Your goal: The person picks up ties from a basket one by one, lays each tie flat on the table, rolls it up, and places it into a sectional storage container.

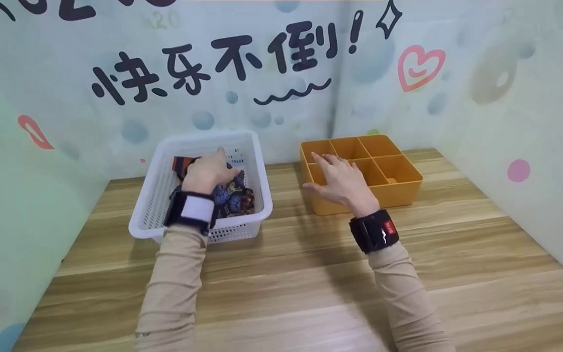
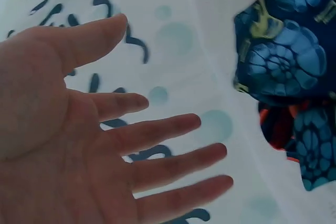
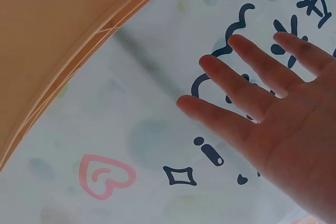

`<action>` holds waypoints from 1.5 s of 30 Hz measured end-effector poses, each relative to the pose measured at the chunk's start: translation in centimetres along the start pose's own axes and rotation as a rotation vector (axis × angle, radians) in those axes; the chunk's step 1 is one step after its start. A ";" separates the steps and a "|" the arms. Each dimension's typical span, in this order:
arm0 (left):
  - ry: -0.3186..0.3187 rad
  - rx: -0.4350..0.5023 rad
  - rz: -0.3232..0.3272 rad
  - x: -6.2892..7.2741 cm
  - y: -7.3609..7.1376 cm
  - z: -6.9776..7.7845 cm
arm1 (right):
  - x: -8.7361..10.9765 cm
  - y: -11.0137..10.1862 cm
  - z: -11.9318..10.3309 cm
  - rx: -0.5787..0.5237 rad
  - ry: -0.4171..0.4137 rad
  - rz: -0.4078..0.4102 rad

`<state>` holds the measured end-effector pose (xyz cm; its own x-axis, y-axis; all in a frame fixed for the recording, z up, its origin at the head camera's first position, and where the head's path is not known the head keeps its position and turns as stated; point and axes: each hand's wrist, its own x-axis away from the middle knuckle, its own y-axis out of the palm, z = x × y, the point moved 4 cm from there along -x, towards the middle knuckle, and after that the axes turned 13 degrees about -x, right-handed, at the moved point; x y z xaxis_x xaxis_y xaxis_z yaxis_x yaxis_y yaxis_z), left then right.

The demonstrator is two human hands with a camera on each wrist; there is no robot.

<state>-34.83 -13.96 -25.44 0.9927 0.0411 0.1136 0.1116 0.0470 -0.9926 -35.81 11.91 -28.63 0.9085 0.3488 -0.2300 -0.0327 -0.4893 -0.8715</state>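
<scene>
In the head view my left hand (image 1: 207, 172) is over a white plastic basket (image 1: 264, 188), above dark blue patterned cloth pieces (image 1: 225, 195). An orange-and-black piece of cloth (image 1: 181, 167) lies beside them, partly covered by the hand. The left wrist view shows that hand's fingers (image 2: 178, 129) straight and spread, apart from the patterned cloth (image 2: 286, 66), with nothing in the palm. On the right, my right hand (image 1: 341, 182) overlaps the near left part of an orange divided box (image 1: 394, 197). Its fingers (image 3: 236, 85) are extended and spread, and it holds nothing.
Both containers stand side by side at the back of a wood-grain table (image 1: 281, 283), close to a printed wall (image 1: 291, 117). Side walls (image 1: 521, 127) border the table. Several compartments divide the orange box. Each wrist wears a black strap (image 1: 374, 231).
</scene>
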 end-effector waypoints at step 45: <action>0.207 0.533 0.197 0.7 -3.7 0.4 | -1.1 4.1 -4.9 -0.947 -0.103 -0.152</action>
<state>-34.53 -13.67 -21.67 0.9866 -0.0929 -0.1342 -0.0607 0.5541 -0.8303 -34.96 5.62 -29.85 0.8329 0.5079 -0.2198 0.4726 -0.8594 -0.1948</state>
